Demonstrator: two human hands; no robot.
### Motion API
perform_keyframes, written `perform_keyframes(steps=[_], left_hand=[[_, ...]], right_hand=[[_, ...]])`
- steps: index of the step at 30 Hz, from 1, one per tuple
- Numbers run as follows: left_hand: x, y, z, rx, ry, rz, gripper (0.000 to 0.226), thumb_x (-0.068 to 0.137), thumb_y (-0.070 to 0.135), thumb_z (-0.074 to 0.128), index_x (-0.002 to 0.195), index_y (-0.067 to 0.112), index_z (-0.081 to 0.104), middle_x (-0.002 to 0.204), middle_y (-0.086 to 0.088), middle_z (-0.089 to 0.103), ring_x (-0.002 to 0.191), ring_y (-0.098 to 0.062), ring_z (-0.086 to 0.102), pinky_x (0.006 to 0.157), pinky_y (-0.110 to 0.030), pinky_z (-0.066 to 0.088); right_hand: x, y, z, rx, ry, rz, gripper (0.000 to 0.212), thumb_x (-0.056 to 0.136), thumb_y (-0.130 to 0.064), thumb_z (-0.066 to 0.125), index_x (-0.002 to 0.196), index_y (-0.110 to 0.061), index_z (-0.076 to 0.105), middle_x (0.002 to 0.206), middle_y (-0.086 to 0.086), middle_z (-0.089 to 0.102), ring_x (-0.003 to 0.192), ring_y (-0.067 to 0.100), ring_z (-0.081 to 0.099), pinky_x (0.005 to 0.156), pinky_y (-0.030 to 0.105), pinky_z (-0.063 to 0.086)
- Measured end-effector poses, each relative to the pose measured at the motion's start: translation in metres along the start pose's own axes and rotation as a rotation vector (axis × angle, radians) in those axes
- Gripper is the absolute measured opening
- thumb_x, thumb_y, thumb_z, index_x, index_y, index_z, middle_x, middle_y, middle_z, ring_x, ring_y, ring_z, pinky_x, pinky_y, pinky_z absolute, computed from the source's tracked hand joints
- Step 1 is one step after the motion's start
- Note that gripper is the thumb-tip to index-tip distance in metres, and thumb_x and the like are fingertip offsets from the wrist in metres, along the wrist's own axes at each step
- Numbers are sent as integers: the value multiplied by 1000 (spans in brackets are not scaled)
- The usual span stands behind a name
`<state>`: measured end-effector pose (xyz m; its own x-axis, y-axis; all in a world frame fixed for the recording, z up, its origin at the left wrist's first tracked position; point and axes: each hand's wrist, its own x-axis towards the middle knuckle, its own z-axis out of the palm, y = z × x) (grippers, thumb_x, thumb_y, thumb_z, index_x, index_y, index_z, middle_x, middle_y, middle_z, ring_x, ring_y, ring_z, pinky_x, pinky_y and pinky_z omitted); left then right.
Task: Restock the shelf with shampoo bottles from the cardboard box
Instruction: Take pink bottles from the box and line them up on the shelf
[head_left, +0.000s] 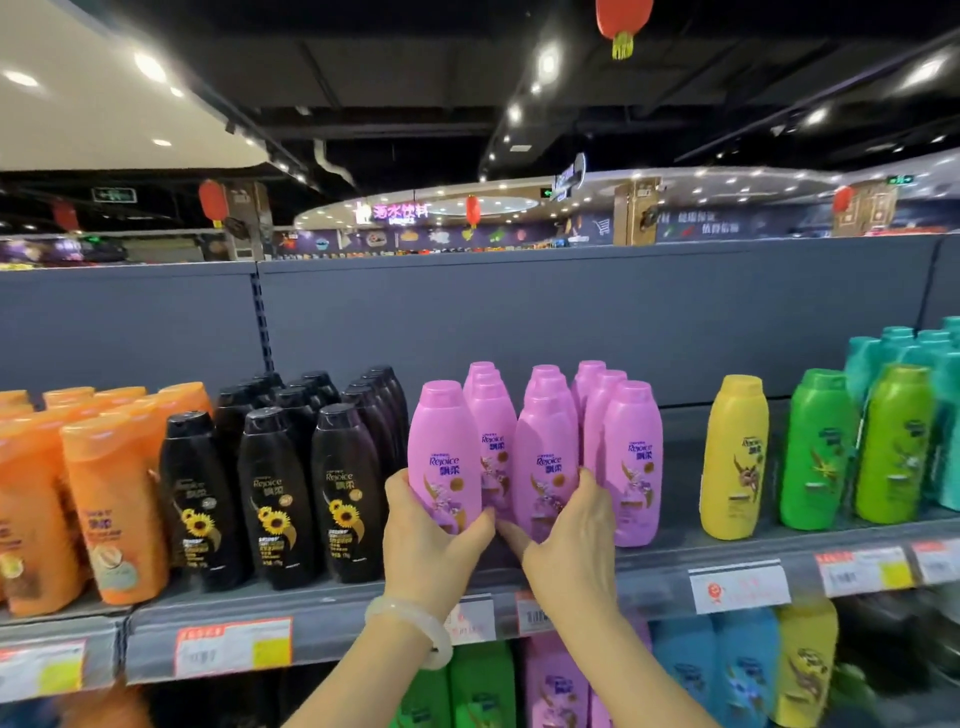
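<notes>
On the grey top shelf (322, 597) stand several pink shampoo bottles in rows. My left hand (431, 540) grips the lower part of the front left pink bottle (444, 447), upright just above the shelf. My right hand (566, 540) grips the base of the pink bottle beside it (545, 452), also upright. A third front pink bottle (631, 457) stands free on the right. The cardboard box is out of view.
Black sunflower bottles (270, 493) stand close on the left, orange bottles (109, 514) beyond them. A lone yellow bottle (732, 457) and green bottles (815, 447) stand right, with a gap between pink and yellow. Price tags (234, 647) line the shelf edge; more bottles fill the shelf below.
</notes>
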<state>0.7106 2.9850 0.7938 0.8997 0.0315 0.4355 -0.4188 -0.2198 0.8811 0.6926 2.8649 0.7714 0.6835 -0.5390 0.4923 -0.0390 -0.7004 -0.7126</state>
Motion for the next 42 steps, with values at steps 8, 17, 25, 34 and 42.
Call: perform_keyframes(steps=[8,17,25,34,42], left_hand=[[2,-3,5,-7,-36,13,57,68,14,79,100,24,33,83,9,55,72,-5,56,60,-18,47],[8,-15,19,-7,-44,-1,60,66,18,81,100,23,32,96,-2,56,84,-16,59,67,-25,50],[14,-17,32,-9,-39,8,60,66,17,81,101,23,32,102,-5,54,91,-21,59,77,-35,54],[11,-21,46,-33,-38,-13,58,67,13,80,101,21,34,103,-4,48,95,-20,55,77,-30,51],[20,-24,41,224,2,42,63,65,32,82,109,8,44,101,-2,45,96,-17,46,83,-30,46]], right_hand=[[-3,2,0,-44,18,86,78,74,-35,74,131,-2,33,126,13,42,123,27,39,104,35,37],[1,-4,1,-198,10,130,79,80,-44,66,136,-6,25,131,8,37,126,24,37,96,31,42],[3,-2,2,-284,34,138,79,81,-46,63,138,-7,23,134,7,39,126,22,42,90,32,48],[1,2,0,-283,82,95,81,80,-44,64,139,-5,25,136,10,39,129,23,41,94,32,48],[0,4,-4,-269,50,68,77,82,-42,63,139,-7,25,136,9,38,129,22,39,95,32,47]])
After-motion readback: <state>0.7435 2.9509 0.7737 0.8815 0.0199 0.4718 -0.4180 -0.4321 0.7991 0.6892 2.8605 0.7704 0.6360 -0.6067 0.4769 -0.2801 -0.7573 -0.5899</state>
